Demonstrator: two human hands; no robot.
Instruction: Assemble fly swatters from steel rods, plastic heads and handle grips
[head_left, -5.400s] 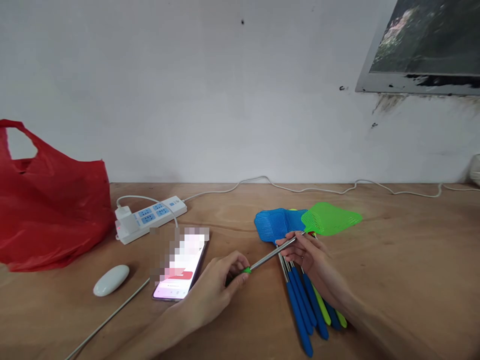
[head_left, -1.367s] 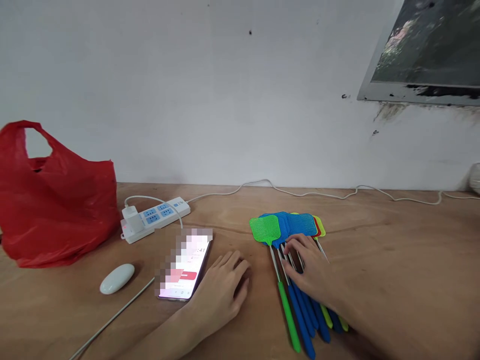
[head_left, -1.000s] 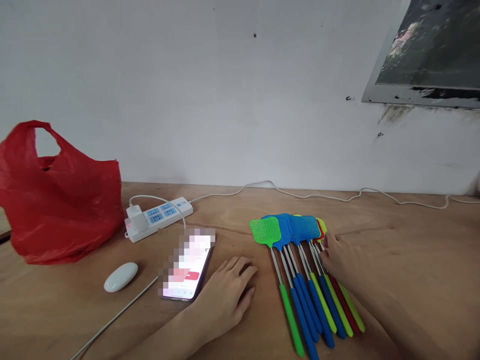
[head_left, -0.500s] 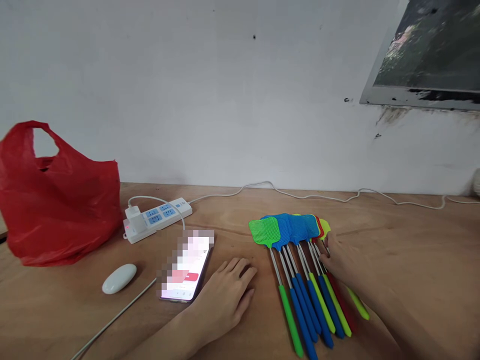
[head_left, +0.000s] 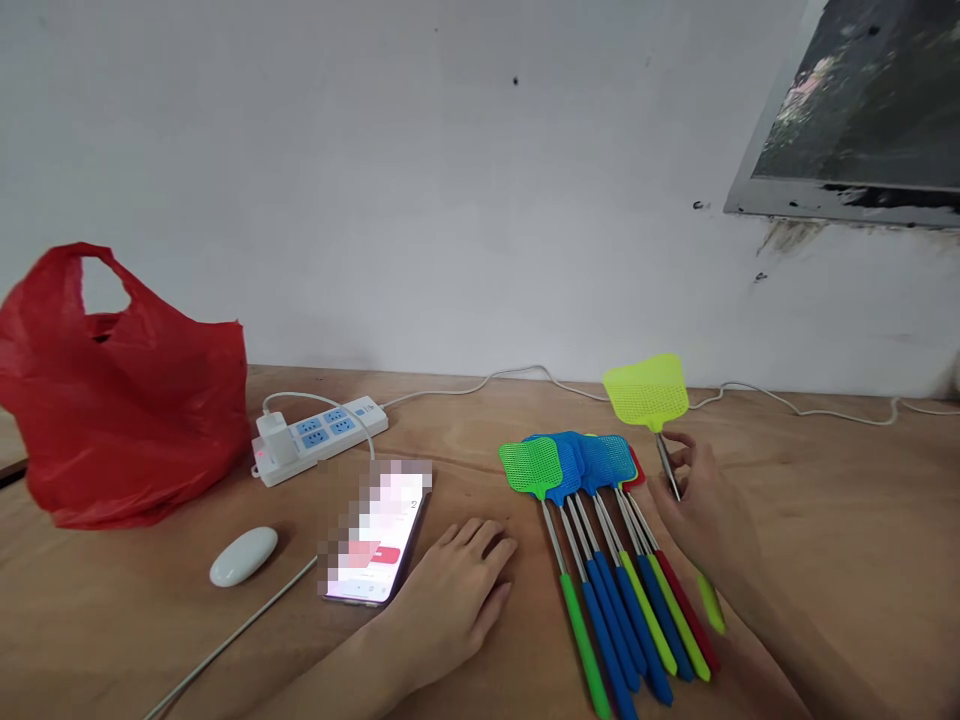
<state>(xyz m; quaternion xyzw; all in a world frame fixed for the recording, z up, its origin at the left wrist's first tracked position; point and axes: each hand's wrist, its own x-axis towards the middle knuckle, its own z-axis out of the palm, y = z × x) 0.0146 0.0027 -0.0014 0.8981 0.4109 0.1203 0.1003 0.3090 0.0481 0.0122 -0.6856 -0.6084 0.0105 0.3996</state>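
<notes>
My right hand (head_left: pixel 705 515) pinches the metal shaft of a yellow-green fly swatter (head_left: pixel 646 391) and holds it tilted up, head above the table. Just left of it, a row of several fly swatters (head_left: pixel 600 560) lies fanned on the wooden table (head_left: pixel 840 520), with green, blue, yellow-green and red handles pointing toward me. My left hand (head_left: pixel 454 590) rests flat on the table, fingers stretched out, between a lit phone (head_left: pixel 375 535) and the swatters, holding nothing.
A red plastic bag (head_left: pixel 120 390) stands at the left. A white power strip (head_left: pixel 319 435) with a charger lies behind the phone, its cables running along the wall and toward me. A white oval object (head_left: pixel 244 556) lies front left. A framed panel (head_left: pixel 855 110) hangs top right.
The green swatter I held in both hands now lies at the left of the row. My right hand moved to the row's right end and lifted the yellow-green swatter. The left hand stayed flat.
</notes>
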